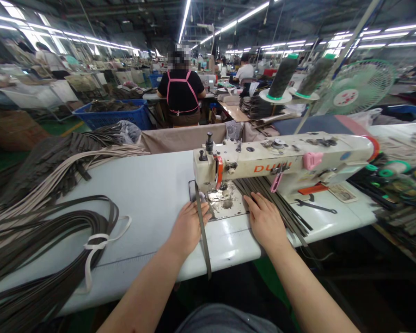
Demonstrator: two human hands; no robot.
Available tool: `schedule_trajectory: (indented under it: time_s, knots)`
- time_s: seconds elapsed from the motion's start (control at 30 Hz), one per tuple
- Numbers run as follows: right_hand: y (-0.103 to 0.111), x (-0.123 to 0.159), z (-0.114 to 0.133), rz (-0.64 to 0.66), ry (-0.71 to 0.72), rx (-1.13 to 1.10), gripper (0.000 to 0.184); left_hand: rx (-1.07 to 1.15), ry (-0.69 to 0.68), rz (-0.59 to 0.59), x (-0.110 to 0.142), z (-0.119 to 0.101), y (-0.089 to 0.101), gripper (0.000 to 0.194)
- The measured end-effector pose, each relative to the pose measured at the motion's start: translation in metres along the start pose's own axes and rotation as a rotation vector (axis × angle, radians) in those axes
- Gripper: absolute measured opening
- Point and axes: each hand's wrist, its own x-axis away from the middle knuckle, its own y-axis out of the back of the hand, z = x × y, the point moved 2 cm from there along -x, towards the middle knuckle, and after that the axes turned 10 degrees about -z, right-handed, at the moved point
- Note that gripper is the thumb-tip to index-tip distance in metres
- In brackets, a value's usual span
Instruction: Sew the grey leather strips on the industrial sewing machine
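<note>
My left hand [189, 227] lies low beside the needle plate of a sewing machine [249, 159], its fingers stretched toward the presser foot [219, 189]. A dark narrow strap [203, 238] crosses over these fingers, running from the machine head's left side down past the table's front edge. No grip on it shows. To the right of the plate, my right hand [267, 221] is palm down with fingers spread. Its fingertips rest by a bundle of dark straps [291, 213] that passes under the machine arm. The needle area is partly hidden by the machine head.
Tied dark straps [100, 215] and pale cords [64, 171] cover the white table's [138, 222] left side. A wrench [317, 206] lies right of the straps. Behind stand thread cones [283, 76], a fan [364, 88], a blue crate [114, 118] and a seated person [183, 90].
</note>
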Motion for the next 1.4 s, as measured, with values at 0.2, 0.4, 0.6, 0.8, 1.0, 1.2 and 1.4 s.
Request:
schedule_trajectory:
  time_s: [0.2,0.4,0.6,0.8,1.0,1.2,1.4]
  knots:
    - [0.001,-0.001,0.001,0.013,-0.004,0.011,0.044,-0.006,-0.006,-0.011,0.0,0.001,-0.001,0.026]
    - [0.0,0.0,0.001,-0.001,0.005,0.012,0.043,-0.017,-0.004,-0.003,-0.001,0.0,0.001,0.028]
    - [0.0,0.002,0.001,-0.022,0.01,0.011,0.042,-0.049,0.021,0.013,-0.001,0.001,0.001,0.03]
    - [0.002,0.002,0.003,-0.062,0.024,0.028,0.04,-0.06,0.041,0.049,0.0,0.001,-0.001,0.032]
    - [0.01,0.002,0.007,-0.094,0.07,0.096,0.036,-0.039,0.046,0.036,0.0,0.003,-0.002,0.034]
    - [0.013,0.0,0.008,-0.057,0.085,0.132,0.036,0.04,0.064,0.023,-0.001,0.005,-0.003,0.035]
    - [0.026,0.003,0.018,-0.108,0.086,0.042,0.034,0.33,0.242,-0.152,-0.003,0.017,0.004,0.029]
